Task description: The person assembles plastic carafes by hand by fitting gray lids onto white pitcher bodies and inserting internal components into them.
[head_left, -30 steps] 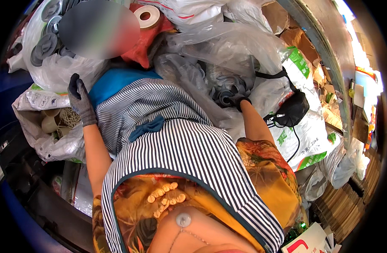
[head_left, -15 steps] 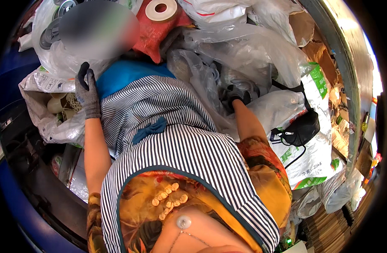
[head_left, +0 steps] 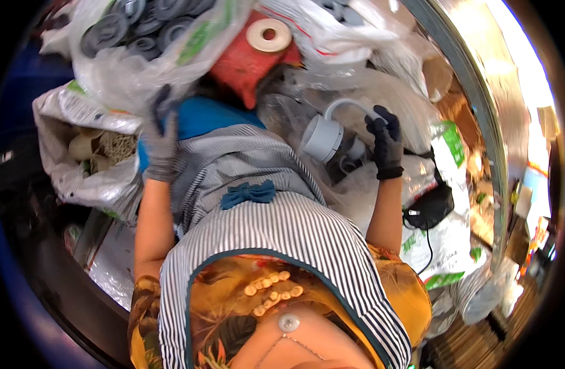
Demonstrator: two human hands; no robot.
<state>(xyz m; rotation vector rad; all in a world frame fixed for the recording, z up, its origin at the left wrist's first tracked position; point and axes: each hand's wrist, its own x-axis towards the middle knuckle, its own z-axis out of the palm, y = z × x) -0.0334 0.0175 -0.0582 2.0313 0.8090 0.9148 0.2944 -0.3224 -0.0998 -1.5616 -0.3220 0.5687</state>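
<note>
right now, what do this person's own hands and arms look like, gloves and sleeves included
The left hand wears a grey fabric glove, darker toward the tips; the right hand wears a near-black glove with a dark cuff. Both forearms are bare below mustard-orange, dark-patterned fabric sleeves.

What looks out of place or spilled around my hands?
Possibly the black pouch lying on the white sack at the right, its cord trailing: it looks like a personal item, unlike the grey plastic part in your right hand. No clear spill shows.

Glare upper R — L hand (head_left: 160,142) blurry — rim blk.
</note>
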